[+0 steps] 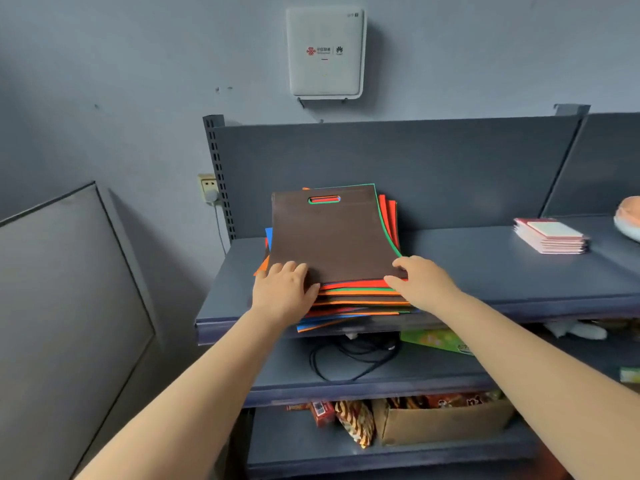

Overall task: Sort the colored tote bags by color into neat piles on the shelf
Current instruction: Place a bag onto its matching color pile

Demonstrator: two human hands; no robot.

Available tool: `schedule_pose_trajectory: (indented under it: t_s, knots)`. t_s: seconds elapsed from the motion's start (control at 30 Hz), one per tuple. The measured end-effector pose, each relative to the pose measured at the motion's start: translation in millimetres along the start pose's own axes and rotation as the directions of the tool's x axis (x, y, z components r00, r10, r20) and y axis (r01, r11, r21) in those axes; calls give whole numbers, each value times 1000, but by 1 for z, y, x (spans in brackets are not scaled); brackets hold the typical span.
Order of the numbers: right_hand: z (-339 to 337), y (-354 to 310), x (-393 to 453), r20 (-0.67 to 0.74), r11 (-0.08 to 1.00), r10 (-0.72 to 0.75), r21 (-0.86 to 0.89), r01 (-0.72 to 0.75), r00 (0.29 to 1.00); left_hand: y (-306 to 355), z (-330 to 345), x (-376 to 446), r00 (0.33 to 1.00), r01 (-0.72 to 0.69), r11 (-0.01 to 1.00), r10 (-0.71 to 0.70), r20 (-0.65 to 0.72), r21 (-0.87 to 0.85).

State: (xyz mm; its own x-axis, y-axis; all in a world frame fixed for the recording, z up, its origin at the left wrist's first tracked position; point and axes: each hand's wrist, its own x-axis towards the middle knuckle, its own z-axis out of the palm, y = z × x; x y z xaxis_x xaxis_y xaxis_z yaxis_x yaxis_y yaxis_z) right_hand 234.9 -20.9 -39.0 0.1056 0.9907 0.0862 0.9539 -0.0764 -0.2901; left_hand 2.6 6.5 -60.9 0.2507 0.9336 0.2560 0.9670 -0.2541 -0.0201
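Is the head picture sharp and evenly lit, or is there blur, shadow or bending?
Head view: soft, dim, bluish light; the wall box casts a faint shadow; shelf edges bow from the wide lens; the brown bag is clear, the far-right corner blurred.

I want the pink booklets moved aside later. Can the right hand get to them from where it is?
Probably yes. The right hand rests on the brown bag; the bare shelf between it and the pink booklets holds nothing in the way.
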Motion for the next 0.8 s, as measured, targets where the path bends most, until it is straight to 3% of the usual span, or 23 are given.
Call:
schedule_pose_trajectory:
  t_s: [0.13,0.27,0.33,0.53,0.67,0.8]
  knots:
    - [12,4,28,-47,988,131,92,-126,990,-6,17,24,995,-100,991,99,-21,-85]
    - [12,7,48,58,909,293,291,-297,954,-8,21,32,978,-208,972,208,-12,-109]
    - [10,9,52,48,906,303,296,-303,952,-11,21,32,971,-234,965,238,19,-121]
    - [5,11,52,-159,927,320,256,-274,934,-11,15,31,954,-274,950,288,79,-152]
    - [7,18,57,-171,924,303,294,-244,938,-13,13,25,955,-287,940,296,23,-183]
    - [6,39,57,-129,711,472,641,-289,872,-19,10,21,986,-160,943,141,-83,-292]
